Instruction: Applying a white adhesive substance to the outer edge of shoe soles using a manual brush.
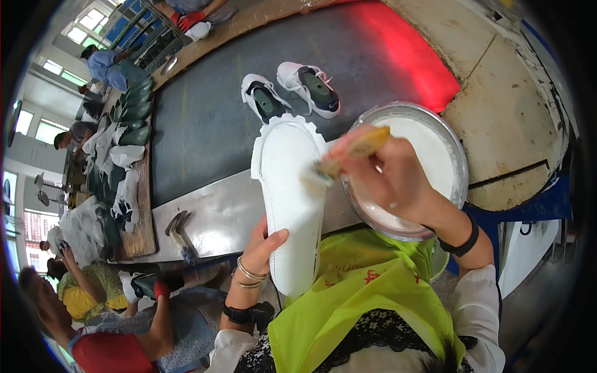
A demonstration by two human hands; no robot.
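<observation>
My left hand (259,247) holds a white shoe sole (289,214) by its lower left side, with the thumb over its edge. The sole is tilted up, its inner face toward me and its scalloped toe end pointing away. In my right hand (392,177) is a brush (367,142) with a yellowish handle. Its blurred bristles are at the sole's right side, and I cannot tell whether they touch it. Under my right hand stands a metal basin (461,163) of white liquid. Two white shoes (263,98) on dark green lasts sit beyond the sole.
A dark belt (211,112) runs along the worktable, glowing red (404,50) at its far right. On the metal edge (224,202) lies a hammer-like tool (180,235). Lasts and shoe uppers (127,130) crowd a wooden board at left. A co-worker (115,339) sits at lower left.
</observation>
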